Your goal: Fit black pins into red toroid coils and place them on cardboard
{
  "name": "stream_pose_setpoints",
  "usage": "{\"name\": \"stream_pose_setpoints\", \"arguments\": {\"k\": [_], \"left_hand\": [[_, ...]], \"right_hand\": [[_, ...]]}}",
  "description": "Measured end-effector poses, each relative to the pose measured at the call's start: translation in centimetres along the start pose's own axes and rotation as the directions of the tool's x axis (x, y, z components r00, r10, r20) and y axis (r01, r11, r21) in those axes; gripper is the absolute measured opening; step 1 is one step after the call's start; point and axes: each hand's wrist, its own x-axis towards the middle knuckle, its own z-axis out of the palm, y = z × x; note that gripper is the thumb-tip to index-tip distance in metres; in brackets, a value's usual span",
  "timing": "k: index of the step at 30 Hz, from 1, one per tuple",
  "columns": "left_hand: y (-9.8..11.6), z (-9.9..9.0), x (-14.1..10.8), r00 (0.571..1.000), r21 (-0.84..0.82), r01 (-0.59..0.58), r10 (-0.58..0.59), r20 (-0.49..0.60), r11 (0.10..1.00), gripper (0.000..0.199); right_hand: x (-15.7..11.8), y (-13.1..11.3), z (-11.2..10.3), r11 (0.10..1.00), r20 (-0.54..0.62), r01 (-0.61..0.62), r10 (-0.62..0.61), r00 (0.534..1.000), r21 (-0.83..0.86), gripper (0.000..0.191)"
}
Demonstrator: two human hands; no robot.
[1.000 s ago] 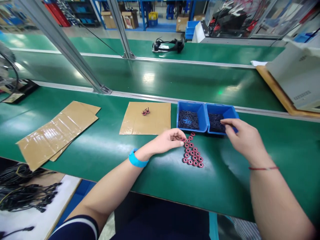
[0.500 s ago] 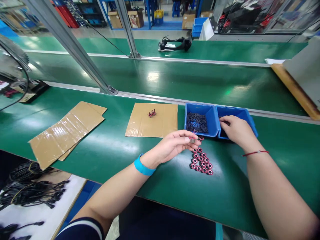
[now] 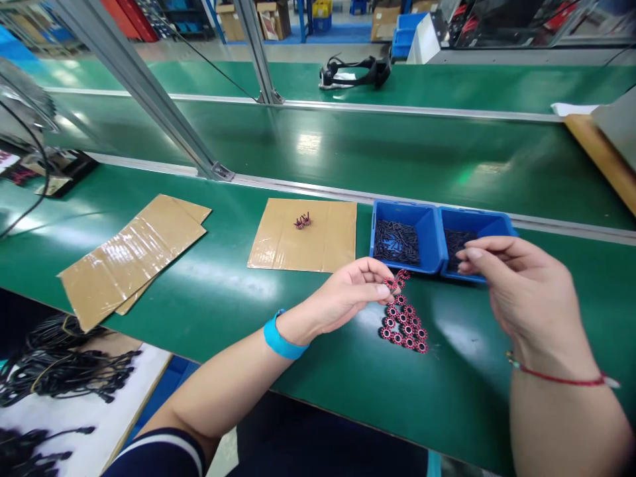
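Note:
Between the thumb and fingers of my left hand [image 3: 350,291] is a small wire-wound motor stator [image 3: 391,283] with red windings. Just below it, several matching stators [image 3: 407,324] lie grouped on the green bench. My right hand [image 3: 521,278] is raised in front of the right blue bin [image 3: 477,218], thumb and fingertips pinched together; whatever they hold is too small or hidden to name. Short black tube pieces [image 3: 454,242] fill that bin. More black pieces [image 3: 395,242] lie in the left blue bin [image 3: 432,235].
A cardboard sheet [image 3: 278,245] left of the bins carries a couple of stators with upright leads [image 3: 303,221]. Further left lie overlapping cardboard sheets [image 3: 134,258]. A metal post [image 3: 149,93] slants up from the bench's back rail. Black cables [image 3: 64,364] sit lower left.
My right hand has come out of the right bin, toward me and to the right, fingertips pinched. My left hand has turned the stator so its round face shows.

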Motion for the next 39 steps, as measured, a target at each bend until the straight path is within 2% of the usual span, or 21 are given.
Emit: {"name": "stream_pose_setpoints", "arguments": {"k": [4, 7, 17, 31, 39], "left_hand": [[-0.2, 0.0, 0.0, 0.998, 0.082, -0.03, 0.034, -0.052, 0.996, 0.028], [-0.2, 0.0, 0.1, 0.998, 0.123, -0.04, 0.046, -0.046, 0.992, 0.028], [-0.4, -0.3, 0.0, 1.0, 0.181, -0.02, 0.019, 0.01, 0.983, 0.03], [-0.5, -0.4, 0.1, 0.998, 0.167, -0.058, 0.053, 0.034, 0.984, 0.028], [-0.6, -0.5, 0.1, 0.998, 0.154, -0.056, 0.051, 0.034, 0.987, 0.028]], "right_hand": [[-3.1, -1.4, 1.8, 1.0, 0.241, -0.022, 0.024, 0.97, -0.011, 0.02], [-4.2, -1.8, 2.9, 0.999, 0.331, -0.037, 0.036, 0.943, -0.004, 0.019], [-4.5, -1.8, 3.6, 0.999, 0.362, -0.052, 0.053, 0.931, -0.012, 0.024], [-4.3, -1.3, 3.8, 0.957, 0.438, -0.253, 0.17, 0.883, 0.14, 0.018], [-4.5, -1.5, 4.0, 0.977, 0.464, -0.194, 0.13, 0.876, 0.092, 0.018]]}}
